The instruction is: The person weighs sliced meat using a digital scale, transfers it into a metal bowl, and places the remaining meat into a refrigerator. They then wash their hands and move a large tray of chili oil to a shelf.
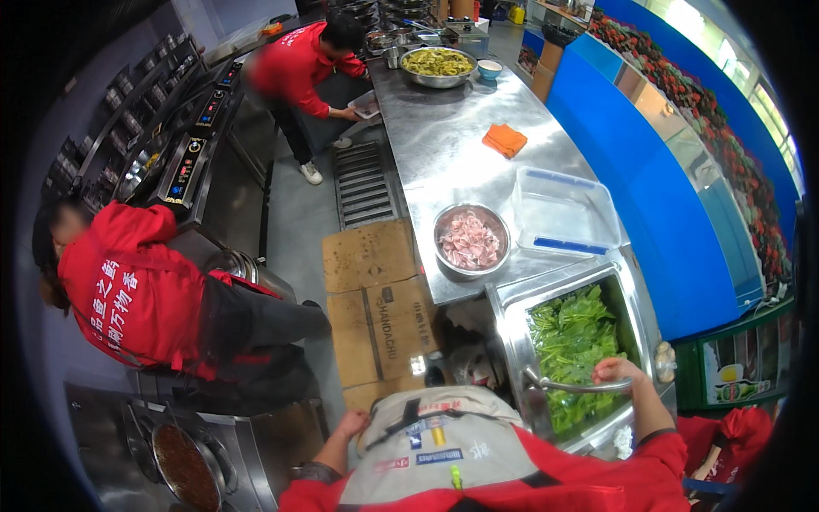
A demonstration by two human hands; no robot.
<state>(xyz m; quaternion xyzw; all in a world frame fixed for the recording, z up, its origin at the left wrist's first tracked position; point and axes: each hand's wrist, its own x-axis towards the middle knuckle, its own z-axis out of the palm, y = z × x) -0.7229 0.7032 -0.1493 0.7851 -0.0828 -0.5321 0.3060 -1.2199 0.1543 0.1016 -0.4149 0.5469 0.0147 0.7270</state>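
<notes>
My right hand [612, 370] is over the metal sink [501, 333], its fingers bent. It is beside the curved metal faucet [563, 385], whose far end meets my wrist in the view; whether they touch is unclear. Leafy green vegetables [569, 339] fill the sink below. My left hand [354, 422] hangs by the side of my beige apron [441, 441], fingers curled, and I cannot see anything in it. On the steel counter [441, 173] ahead stand a metal bowl of sliced pink meat [470, 240] and a clear plastic bin [563, 208].
An orange cloth [505, 141], a large bowl of yellow-green vegetables [438, 64] and a blue bowl [489, 70] sit farther along the counter. Flattened cardboard [384, 320] covers the floor. Two people in red work at left, one holding a plastic container [366, 104]. Another red sleeve [745, 429] is at lower right.
</notes>
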